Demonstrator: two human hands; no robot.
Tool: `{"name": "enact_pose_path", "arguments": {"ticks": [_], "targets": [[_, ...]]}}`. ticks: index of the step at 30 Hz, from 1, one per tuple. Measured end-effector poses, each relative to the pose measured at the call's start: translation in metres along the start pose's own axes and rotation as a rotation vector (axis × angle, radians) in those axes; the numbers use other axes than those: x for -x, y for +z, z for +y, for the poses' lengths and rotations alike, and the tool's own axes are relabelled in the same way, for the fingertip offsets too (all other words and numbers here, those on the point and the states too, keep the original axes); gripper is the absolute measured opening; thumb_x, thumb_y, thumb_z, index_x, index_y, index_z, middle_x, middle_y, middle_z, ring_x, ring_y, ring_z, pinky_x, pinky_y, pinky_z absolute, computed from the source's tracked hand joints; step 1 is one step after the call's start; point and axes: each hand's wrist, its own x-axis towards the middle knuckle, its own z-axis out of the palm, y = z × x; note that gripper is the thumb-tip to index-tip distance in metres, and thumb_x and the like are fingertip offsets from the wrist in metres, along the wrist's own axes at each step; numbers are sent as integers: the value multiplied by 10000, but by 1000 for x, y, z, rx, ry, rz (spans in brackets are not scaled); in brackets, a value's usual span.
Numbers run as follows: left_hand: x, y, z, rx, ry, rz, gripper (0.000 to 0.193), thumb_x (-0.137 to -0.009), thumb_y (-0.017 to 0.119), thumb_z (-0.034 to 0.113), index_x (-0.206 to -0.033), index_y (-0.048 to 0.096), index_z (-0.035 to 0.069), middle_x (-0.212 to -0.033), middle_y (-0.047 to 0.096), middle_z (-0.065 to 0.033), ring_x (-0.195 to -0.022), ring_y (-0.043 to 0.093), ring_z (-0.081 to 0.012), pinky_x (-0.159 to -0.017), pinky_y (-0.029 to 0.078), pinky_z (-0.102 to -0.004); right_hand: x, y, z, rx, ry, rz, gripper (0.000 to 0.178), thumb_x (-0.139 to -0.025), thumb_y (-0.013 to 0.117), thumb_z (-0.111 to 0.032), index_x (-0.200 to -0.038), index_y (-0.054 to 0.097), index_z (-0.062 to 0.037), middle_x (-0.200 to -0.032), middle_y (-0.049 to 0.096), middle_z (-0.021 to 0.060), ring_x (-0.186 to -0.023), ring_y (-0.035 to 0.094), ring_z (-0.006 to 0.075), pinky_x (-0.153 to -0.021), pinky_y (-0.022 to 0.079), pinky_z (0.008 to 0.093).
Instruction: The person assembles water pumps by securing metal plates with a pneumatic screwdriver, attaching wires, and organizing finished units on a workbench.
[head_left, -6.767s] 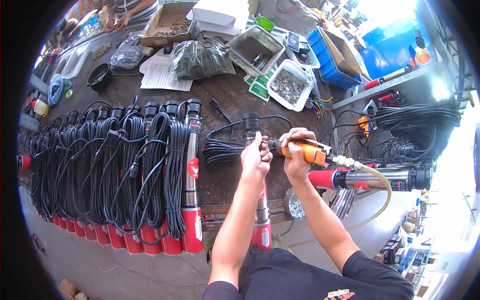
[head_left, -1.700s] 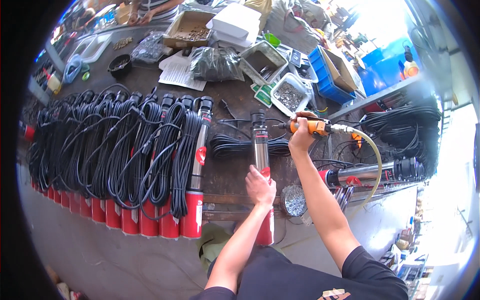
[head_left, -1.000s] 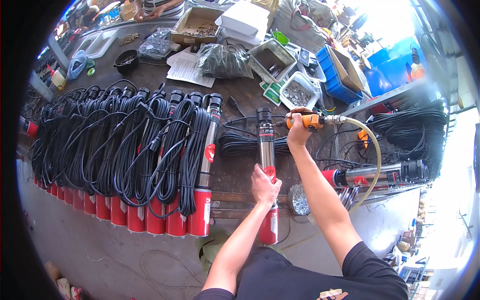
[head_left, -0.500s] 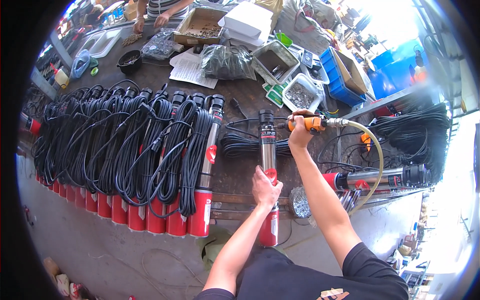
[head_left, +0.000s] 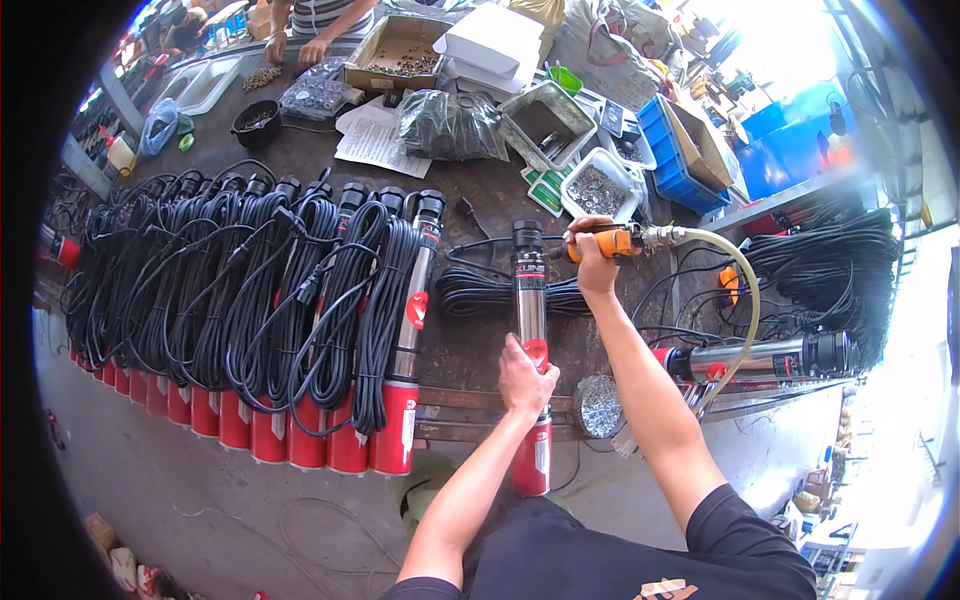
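steel-and-red cylinder [head_left: 530, 310]: it could roll or tip, i judge, if the left hand [head_left: 526, 380] slackened, since its red lower end [head_left: 533, 465] juts past the bench edge [head_left: 458, 397]. the left fingers are curled snugly around its body, just below the red label [head_left: 535, 352], so the steel and black top run on beyond the grip. the right hand [head_left: 593, 252] is wrapped round an orange tool [head_left: 617, 243], nose toward the cylinder's upper part; whether they touch, i cannot tell. held askew, that nose might slip and scratch. a pale hose [head_left: 748, 275], curving off rightward, might drag it off line. a black cable coil [head_left: 470, 293], showing on both sides of the cylinder, might snag.
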Motion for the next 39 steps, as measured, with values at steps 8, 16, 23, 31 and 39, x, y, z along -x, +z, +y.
{"name": "enact_pose_path", "arguments": {"ticks": [8,16,23,31,39], "targets": [[-2,1,2,32,-35,-50,949,-706,787,230,-1457,291,-72,-1338,519,-299,-1225,549,-430,-1048,474,-464,0,8,12,-14,-77,14,147,-785,571,72,-880,565,-40,-823,641,84,-683,599,124,-585,490,242],[-7,0,1,15,-13,-54,959,-695,793,234,-1453,292,-72,-1320,539,-300,-1206,569,-434,-1046,474,-458,-10,21,10,182,-41,130,98,-770,588,55,-803,646,-17,-753,664,40,-623,617,98,-572,490,228],[-14,-12,-9,46,-10,-60,937,-687,822,280,-1423,345,-50,-1276,553,-260,-1203,543,-417,-1032,461,-484,54,29,-77,163,-201,435,208,-932,567,-35,-1137,585,-7,-1112,649,103,-971,641,162,-893,518,304],[40,-16,-7,-188,92,40,1108,-630,915,388,-1444,279,-12,-1300,451,-244,-1235,441,-427,-1052,361,-532,267,-46,-104,-339,542,1152,532,-911,488,-614,-953,626,-101,-733,588,43,-614,553,169,-551,444,282],[54,-50,-47,-163,38,68,971,-684,879,284,-1396,336,-93,-1308,452,-304,-1256,442,-462,-1097,350,-527,263,-123,-56,-1067,832,1452,655,-891,455,-646,-848,602,-10,-701,602,58,-548,547,170,-495,460,271]]}}
